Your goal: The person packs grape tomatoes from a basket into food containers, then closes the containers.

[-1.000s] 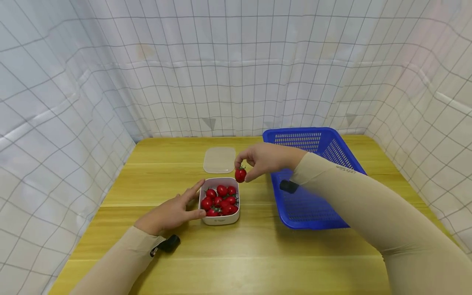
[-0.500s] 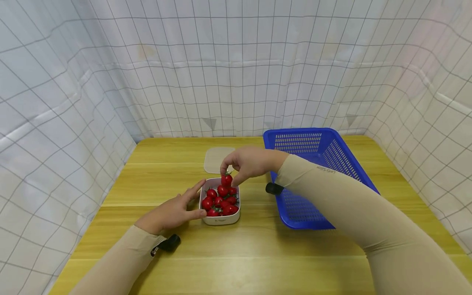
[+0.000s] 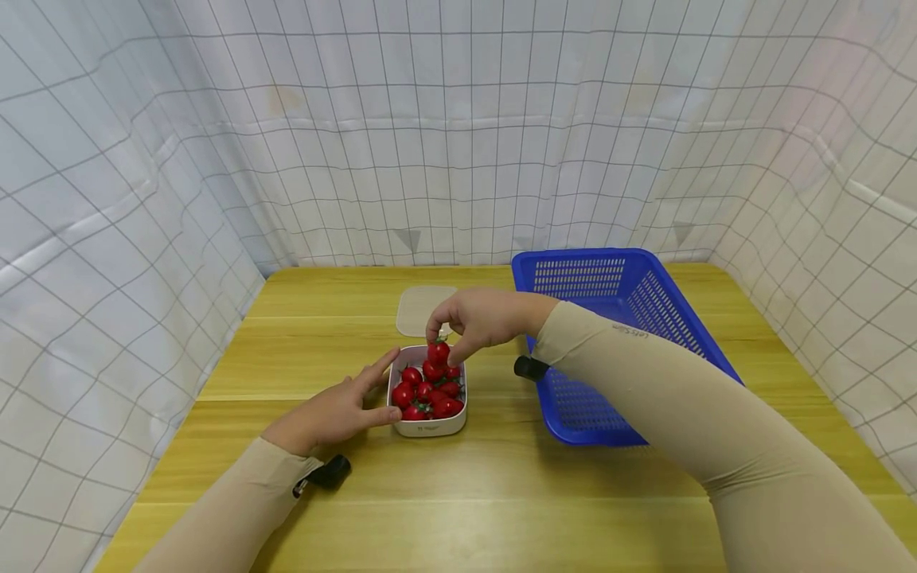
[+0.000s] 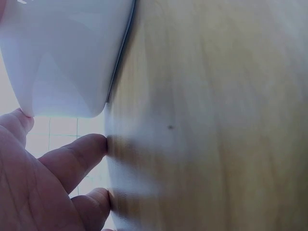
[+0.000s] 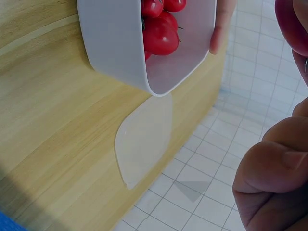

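Observation:
A white plastic box (image 3: 430, 428) holds several red cherry tomatoes (image 3: 424, 391) with green stems. My left hand (image 3: 344, 410) lies along the box's left side, fingers spread, with the thumb at the front corner and the index finger at the back corner. In the left wrist view a fingertip (image 4: 25, 120) touches the box wall, while other fingertips rest on the table. My right hand (image 3: 480, 322) pinches one cherry tomato (image 3: 438, 352) between thumb and fingers, over the back part of the box. At the right wrist view's edge this tomato (image 5: 292, 29) shows only in part.
Behind the box a translucent flat lid (image 3: 419, 309) lies on the wooden table (image 3: 444, 509). To the right stands a blue perforated basket (image 3: 583, 430), partly covered by my right forearm. White gridded curtains (image 3: 473, 159) surround the table's back and sides.
My right hand has moved left with the pinched tomato, from beside the box to over it, then slightly lower. My left hand has stayed in place.

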Demonstrator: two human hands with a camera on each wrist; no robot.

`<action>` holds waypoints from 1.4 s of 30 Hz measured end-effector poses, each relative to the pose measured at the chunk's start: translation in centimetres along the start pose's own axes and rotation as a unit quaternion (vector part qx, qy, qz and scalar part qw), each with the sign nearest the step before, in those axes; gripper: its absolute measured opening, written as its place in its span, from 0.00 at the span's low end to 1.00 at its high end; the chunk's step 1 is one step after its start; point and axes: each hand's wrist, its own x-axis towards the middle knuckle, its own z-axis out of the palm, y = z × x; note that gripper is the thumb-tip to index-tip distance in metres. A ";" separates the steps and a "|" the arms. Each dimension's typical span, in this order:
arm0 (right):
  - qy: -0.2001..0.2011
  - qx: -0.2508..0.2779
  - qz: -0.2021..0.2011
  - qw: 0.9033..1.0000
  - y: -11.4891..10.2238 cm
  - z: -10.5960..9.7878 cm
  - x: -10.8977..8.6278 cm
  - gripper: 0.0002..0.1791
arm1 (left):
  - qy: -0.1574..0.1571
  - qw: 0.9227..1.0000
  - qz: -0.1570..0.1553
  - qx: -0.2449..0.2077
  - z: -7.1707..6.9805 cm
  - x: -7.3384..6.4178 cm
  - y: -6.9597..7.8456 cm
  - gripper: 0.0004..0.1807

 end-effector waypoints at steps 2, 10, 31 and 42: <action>-0.001 -0.002 -0.001 1.000 -0.1 0.0 0.0 0.17 | 0.000 1.000 0.001 -0.002 -0.1 -0.1 0.0 0.55; -0.001 -0.002 -0.007 1.000 -0.5 -0.1 0.2 0.17 | -0.001 1.000 -0.003 -0.003 -0.2 -0.3 0.0 0.55; 0.210 0.075 0.070 0.972 -0.5 -1.8 1.1 0.21 | -0.018 0.999 0.020 0.017 -1.1 0.2 0.0 0.56; 0.208 0.109 0.119 0.965 1.4 -3.0 2.5 0.33 | -0.024 1.000 0.010 0.016 -4.2 1.7 0.5 0.48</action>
